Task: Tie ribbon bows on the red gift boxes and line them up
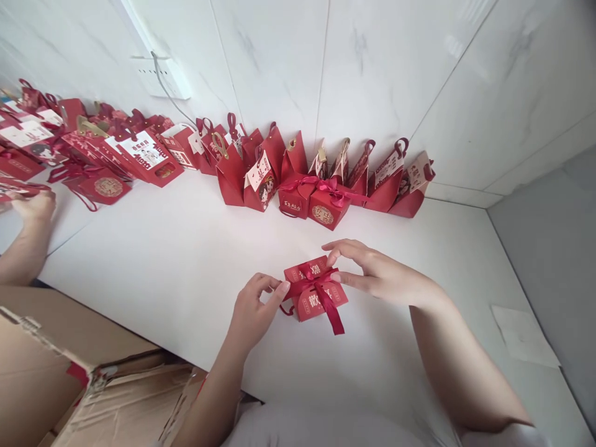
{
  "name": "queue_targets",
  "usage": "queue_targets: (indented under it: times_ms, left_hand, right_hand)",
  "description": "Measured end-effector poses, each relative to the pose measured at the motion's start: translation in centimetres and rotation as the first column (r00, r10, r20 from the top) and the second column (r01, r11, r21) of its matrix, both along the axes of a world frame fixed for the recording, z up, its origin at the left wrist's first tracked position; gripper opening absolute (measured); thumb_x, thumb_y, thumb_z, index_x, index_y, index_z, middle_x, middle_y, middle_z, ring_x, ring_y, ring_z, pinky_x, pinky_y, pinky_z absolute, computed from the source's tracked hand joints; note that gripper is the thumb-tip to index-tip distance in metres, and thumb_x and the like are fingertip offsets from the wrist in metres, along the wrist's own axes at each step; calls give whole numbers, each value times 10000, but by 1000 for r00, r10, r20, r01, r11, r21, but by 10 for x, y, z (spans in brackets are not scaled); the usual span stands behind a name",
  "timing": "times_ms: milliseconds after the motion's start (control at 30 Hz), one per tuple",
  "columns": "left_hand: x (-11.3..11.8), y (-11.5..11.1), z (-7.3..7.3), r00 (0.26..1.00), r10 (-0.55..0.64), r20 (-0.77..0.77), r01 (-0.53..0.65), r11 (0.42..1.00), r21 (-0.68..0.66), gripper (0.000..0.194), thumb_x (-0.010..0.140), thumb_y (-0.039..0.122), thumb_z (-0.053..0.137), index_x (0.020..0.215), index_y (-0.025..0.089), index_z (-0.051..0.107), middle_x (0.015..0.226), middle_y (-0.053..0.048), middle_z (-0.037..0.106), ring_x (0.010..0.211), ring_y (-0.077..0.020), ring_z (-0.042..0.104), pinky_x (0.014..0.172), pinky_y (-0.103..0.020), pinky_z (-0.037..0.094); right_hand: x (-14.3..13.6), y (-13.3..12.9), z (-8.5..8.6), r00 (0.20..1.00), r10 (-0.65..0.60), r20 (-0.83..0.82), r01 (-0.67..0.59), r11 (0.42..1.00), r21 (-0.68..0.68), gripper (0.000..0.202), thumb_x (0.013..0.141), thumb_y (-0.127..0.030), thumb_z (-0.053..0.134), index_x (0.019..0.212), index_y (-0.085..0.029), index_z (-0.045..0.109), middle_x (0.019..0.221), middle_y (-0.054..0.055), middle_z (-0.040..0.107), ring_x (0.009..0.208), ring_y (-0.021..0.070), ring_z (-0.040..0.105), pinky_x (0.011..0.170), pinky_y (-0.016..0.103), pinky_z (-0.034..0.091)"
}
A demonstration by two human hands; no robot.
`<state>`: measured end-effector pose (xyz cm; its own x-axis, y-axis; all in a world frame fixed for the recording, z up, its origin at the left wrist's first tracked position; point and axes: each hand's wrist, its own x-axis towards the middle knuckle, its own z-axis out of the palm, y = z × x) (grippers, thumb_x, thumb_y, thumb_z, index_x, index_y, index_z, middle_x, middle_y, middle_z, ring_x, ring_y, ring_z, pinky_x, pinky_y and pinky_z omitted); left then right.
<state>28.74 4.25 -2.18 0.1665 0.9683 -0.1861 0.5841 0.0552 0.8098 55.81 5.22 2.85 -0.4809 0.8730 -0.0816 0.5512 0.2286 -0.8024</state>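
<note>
A small red gift box (pixel 310 305) with gold lettering lies on the white table (pixel 186 261), a dark red ribbon (pixel 331 310) tied in a bow across its top. At the box's left side, my left hand (pixel 254 307) pinches a ribbon end between thumb and fingers. My right hand (pixel 367 270) is at the box's upper right, thumb and forefinger closed on a ribbon loop by the bow. One ribbon tail hangs over the box's front edge, and a thin cord loop sticks out at the lower left.
Several red gift boxes (pixel 326 214) stand in a row along the marble wall. More are piled at the left, where another person's hand (pixel 35 208) holds one. Open cardboard boxes (pixel 125 397) sit below the table's front edge. A socket strip (pixel 162 77) is on the wall.
</note>
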Motion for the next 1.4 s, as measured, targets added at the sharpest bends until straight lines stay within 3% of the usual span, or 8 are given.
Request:
queue_targets:
  times_ms: [233,433,700,933,1067,1167,1300,1400]
  left_hand:
    - [-7,3,-8,929,-101,356,166,974,-155,373,880,476,593,673,173,526,766,-15,582,766,-161,550,722,-298,414]
    - [-4,4,-8,811,-129,570,247,960,-135,315,873,332,644,642,159,518,779,-15,567,733,-139,560,697,-288,464]
    - [-8,4,-12,786,-113,608,251,957,-147,297,883,294,631,656,159,496,819,-43,595,774,-163,580,708,-324,514]
    - [-9,6,-10,753,-153,640,323,933,-157,308,898,283,610,650,156,478,840,-50,618,784,-164,596,733,-326,506]
    - [-13,8,-9,790,-175,588,329,930,-164,348,909,298,591,632,158,435,1035,-93,679,941,-198,613,806,-323,475]
    - [-13,9,-9,828,-204,522,323,935,-147,354,898,323,598,619,156,457,1205,-102,639,1053,-233,598,840,-335,468]
    - [-12,13,-5,861,-261,436,335,937,-101,305,901,373,578,677,170,537,1091,-86,654,973,-221,611,798,-329,476]
    - [-10,21,2,931,-195,308,221,974,-51,246,906,424,556,818,194,570,1002,-60,644,908,-195,603,737,-299,477]
  right_hand:
    - [4,6,-15,999,30,-29,-32,997,-64,146,915,-399,588,969,-265,569,1389,46,499,1369,239,388,1080,402,361]
    - [2,8,-14,997,37,-70,-46,992,-117,182,907,-442,605,950,-268,635,1404,48,494,1364,256,401,1082,414,350]
    - [2,16,-23,975,98,-198,-133,975,-176,228,933,-442,572,979,-258,697,1287,42,569,1175,215,553,994,352,442]
    - [1,17,-23,979,102,-179,-125,985,-120,241,945,-435,553,1016,-256,699,1271,44,582,1184,214,544,1017,350,421]
    - [1,15,-19,989,50,-138,-65,992,-107,276,945,-472,536,933,-245,694,1294,57,565,1208,231,537,1014,362,414]
    - [2,15,-17,992,17,-125,-32,993,-118,317,944,-497,524,852,-233,674,1288,62,569,1227,242,531,1014,374,408]
    - [6,15,-17,992,11,-129,-29,990,-136,312,927,-511,544,851,-233,663,1333,60,553,1244,262,522,1034,404,389]
    - [9,15,-16,991,51,-123,-69,987,-144,260,903,-478,593,860,-227,646,1367,67,535,1273,276,501,1046,419,381]
